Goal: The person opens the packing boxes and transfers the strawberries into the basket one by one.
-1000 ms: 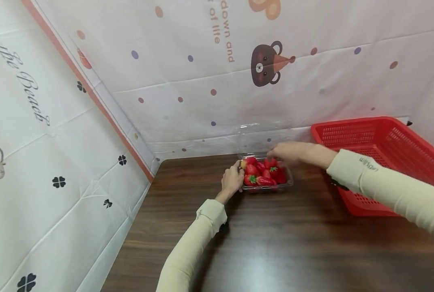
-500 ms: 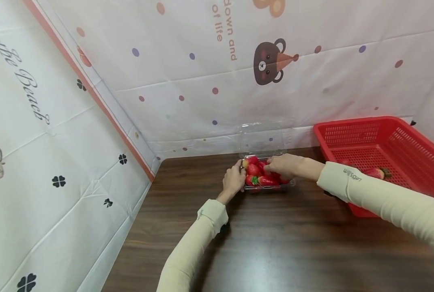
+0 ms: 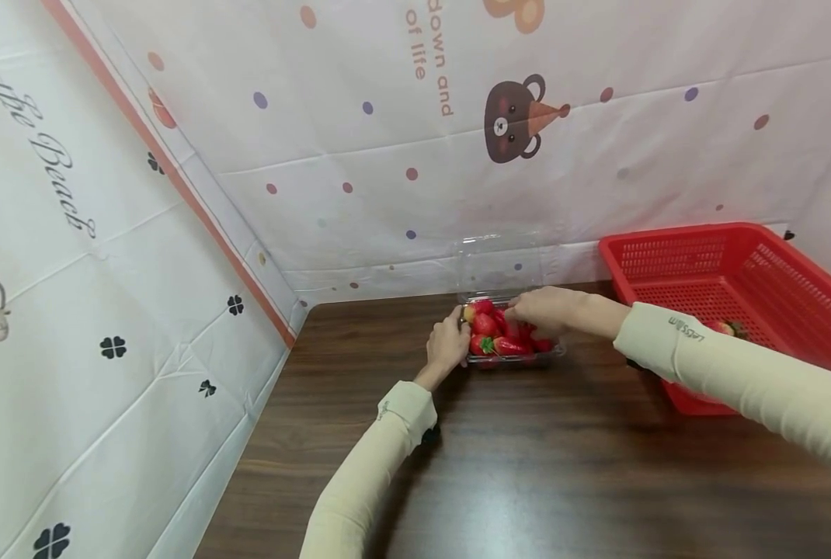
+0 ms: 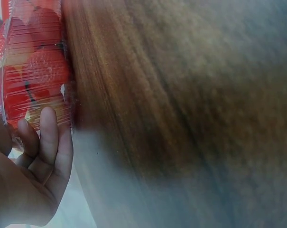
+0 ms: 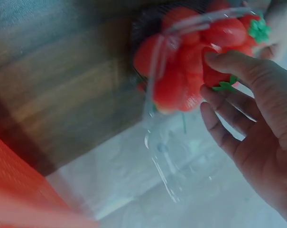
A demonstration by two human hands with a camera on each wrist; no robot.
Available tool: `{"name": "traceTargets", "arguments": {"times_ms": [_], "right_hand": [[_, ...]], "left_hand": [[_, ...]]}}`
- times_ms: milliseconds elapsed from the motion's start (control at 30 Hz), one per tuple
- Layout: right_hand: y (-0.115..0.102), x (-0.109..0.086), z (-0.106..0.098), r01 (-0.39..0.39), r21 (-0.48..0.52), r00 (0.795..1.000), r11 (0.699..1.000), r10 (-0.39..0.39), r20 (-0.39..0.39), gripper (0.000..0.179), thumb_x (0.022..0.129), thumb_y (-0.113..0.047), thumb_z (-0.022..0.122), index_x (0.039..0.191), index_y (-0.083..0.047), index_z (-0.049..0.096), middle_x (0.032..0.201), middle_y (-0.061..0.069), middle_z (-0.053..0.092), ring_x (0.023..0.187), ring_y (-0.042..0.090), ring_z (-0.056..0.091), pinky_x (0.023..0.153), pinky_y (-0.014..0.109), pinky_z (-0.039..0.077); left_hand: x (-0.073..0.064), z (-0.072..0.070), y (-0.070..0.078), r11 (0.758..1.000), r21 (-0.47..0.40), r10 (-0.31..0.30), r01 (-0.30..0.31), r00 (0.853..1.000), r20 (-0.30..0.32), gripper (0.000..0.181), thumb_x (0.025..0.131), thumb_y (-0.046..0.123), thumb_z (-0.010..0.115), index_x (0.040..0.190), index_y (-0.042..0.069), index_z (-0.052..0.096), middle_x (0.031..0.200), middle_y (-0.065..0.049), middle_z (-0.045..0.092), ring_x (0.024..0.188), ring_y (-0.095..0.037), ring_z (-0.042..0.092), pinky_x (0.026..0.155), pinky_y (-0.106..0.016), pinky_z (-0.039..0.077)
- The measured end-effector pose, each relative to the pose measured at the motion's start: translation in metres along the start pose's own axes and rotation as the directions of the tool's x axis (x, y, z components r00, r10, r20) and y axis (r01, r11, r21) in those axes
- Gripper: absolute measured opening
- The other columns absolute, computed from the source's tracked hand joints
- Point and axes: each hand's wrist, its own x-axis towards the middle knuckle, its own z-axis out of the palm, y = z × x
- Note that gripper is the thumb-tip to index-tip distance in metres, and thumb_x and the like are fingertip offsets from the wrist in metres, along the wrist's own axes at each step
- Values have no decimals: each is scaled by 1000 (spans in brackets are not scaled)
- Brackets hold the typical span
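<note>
An open clear plastic clamshell box (image 3: 491, 360) full of red strawberries (image 3: 512, 346) stands on the table close to the back wall. My left hand (image 3: 446, 341) grips the left end of this box; in the left wrist view the fingers of that hand (image 4: 46, 156) lie against the clear side wall. Over the right part of the box, my right hand (image 3: 544, 307) reaches down among the fruit. The right wrist view has my right hand (image 5: 262, 116) pinching one strawberry (image 5: 213, 76) with green leaves between thumb and fingers, still level with the others.
Behind the box its clear lid (image 3: 499, 264) stands raised near the printed wall sheet (image 3: 359, 155). To the right is a red plastic basket (image 3: 681, 233) with a strawberry (image 3: 721, 328) in it, partly covered by my right sleeve (image 3: 744, 357).
My right hand has come down from just over the box into the strawberries and its fingers have closed on one. My left hand has stayed at the box's left end.
</note>
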Motion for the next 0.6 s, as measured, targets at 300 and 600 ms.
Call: {"name": "traceTargets", "arguments": {"times_ms": [300, 600], "right_hand": [[11, -10, -50, -64, -149, 957, 987, 18, -288, 27, 81, -14, 85, 103, -13, 69, 97, 8, 67, 85, 29, 69, 73, 48, 60], [43, -39, -125, -249, -122, 878, 961, 170, -448, 26, 84, -6, 77, 108, -7, 68, 103, 18, 68, 100, 40, 65, 85, 60, 51]], "left_hand": [[-2, 1, 0, 1000, 3, 0, 0, 1000, 11, 48, 105, 23, 48, 153, 16, 48, 47, -2, 61, 34, -9, 57, 77, -44, 59], [0, 0, 1, 1000, -4, 1, -1, 1000, -11, 47, 105, 22, 49, 152, 15, 49, 48, -3, 61, 33, -10, 56, 76, -42, 59]]}}
